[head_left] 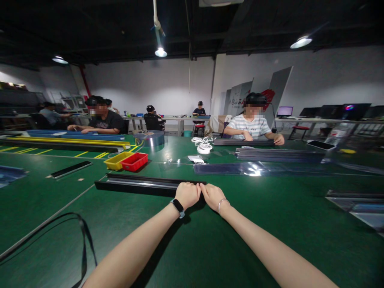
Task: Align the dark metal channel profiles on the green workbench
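Note:
A long black channel profile (135, 187) lies on the green table (168, 248), stretching left from my hands. Inside the channel a pale, shiny strip runs along its length. My left hand (187, 195), with a watch at the wrist, is closed over the profile near its right end. Right beside it, my right hand (212, 195), with a bracelet, is closed at that same end, the two hands' thumbs nearly touching. The undersides of the fingers and the right tip of the profile are hidden behind the hands.
Yellow (115, 161) and red bins (135, 161) stand behind the profile. A clear plastic strip (222, 168) and white cable coils (204, 148) lie farther back. A phone (72, 169) lies left; a black strap (84, 236) is front left. Co-workers sit across the table.

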The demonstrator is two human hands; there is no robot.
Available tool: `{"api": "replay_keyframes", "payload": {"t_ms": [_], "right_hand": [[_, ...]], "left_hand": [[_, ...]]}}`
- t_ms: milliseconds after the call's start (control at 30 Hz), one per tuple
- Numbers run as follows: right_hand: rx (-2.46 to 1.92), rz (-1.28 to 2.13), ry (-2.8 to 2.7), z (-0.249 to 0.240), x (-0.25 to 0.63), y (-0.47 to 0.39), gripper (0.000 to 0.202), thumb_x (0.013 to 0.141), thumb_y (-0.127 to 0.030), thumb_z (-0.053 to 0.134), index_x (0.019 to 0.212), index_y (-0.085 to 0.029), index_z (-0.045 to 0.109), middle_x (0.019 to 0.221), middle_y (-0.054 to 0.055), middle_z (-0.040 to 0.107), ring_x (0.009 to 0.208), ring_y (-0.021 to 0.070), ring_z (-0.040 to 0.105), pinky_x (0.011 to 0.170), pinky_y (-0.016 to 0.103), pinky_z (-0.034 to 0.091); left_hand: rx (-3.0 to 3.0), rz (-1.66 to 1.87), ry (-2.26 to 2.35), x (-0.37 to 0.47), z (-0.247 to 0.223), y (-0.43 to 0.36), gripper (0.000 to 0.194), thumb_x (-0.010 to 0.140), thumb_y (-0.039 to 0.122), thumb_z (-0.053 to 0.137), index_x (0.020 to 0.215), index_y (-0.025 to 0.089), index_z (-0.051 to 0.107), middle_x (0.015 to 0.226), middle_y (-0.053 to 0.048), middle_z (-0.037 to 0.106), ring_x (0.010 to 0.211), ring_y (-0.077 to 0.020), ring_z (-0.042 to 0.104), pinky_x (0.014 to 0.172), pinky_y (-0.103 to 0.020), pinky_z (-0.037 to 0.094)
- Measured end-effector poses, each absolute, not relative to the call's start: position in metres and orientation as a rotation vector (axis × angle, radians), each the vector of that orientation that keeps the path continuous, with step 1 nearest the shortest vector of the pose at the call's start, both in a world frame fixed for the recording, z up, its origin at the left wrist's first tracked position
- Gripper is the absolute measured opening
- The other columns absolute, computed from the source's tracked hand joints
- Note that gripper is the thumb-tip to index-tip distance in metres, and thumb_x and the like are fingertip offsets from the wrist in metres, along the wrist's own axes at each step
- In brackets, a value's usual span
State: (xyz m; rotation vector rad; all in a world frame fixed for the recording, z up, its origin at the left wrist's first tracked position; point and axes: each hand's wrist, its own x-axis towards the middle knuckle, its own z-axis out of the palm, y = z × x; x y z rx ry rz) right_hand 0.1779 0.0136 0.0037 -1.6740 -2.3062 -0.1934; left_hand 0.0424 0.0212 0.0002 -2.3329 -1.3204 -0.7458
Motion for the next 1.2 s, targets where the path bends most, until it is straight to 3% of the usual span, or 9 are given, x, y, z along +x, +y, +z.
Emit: {"api": "replay_keyframes", "payload": {"t_ms": [367, 967, 1200], "right_hand": [[-1.665, -0.228, -2.279, -0.0001, 0.1811, 0.0174, 0.055, 0.090, -0.036, 0.009, 0.074, -0.016, 0.059, 0.076, 0.007, 0.061, 0.072, 0.0125, 0.056, 0.065, 0.022, 0.036], [-1.558, -0.269, -2.325, -0.0037, 0.1815, 0.0174, 0.054, 0.090, -0.035, 0.007, 0.075, -0.018, 0.057, 0.073, 0.006, 0.061, 0.069, 0.0124, 0.055, 0.062, 0.022, 0.034], [-1.510, -0.275, -2.340, -0.0056, 0.1831, 0.0208, 0.050, 0.090, -0.036, 0.012, 0.075, -0.018, 0.057, 0.070, 0.005, 0.061, 0.065, 0.0123, 0.056, 0.059, 0.022, 0.034]], "left_hand": [[-2.408, -0.758, -1.061, 0.0410, 0.0053, 0.0150, 0.038, 0.087, 0.025, 0.027, 0.066, 0.015, 0.058, 0.062, -0.006, 0.059, 0.064, -0.0148, 0.055, 0.065, -0.028, 0.039], [-2.376, -0.695, -1.194, 0.0399, 0.0012, 0.0183, 0.044, 0.085, 0.025, 0.027, 0.055, 0.013, 0.056, 0.057, -0.009, 0.059, 0.057, -0.0168, 0.055, 0.058, -0.029, 0.039], [-2.414, -0.736, -1.107, 0.0378, 0.0036, 0.0159, 0.041, 0.086, 0.024, 0.027, 0.059, 0.014, 0.056, 0.060, -0.006, 0.060, 0.061, -0.0153, 0.056, 0.062, -0.028, 0.040]]}}
